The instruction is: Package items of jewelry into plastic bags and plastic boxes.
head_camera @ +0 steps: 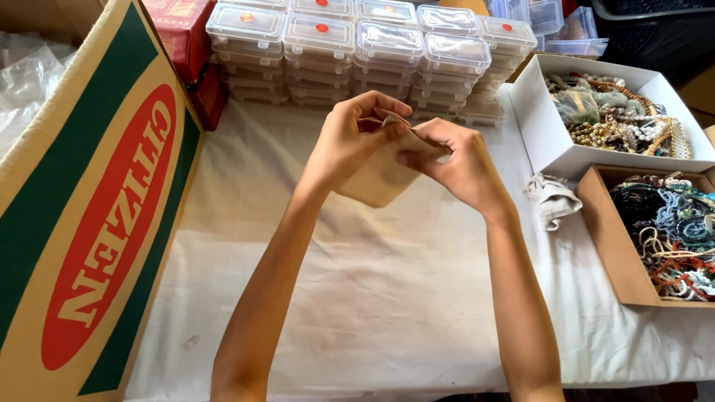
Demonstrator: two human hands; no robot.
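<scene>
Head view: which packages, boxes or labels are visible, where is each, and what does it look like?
Cardboard box: left, tan with green stripes and a red oval label.
Red boxes: behind it, top left.
Clear plastic containers: stacked at the back, small red stickers on some lids.
White box: right, holding beads.
Brown box: right front, holding bead strings.

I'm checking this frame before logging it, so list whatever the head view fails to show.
- Small beige cloth pouch: its opening and inside are hidden by the left hand and right hand.
- Brown cardboard box of bead strings: cut off by the right edge.
- Stacked clear plastic lidded boxes: contents too small to tell.
- Large printed cardboard carton: cut off at the left and bottom edges.
</scene>
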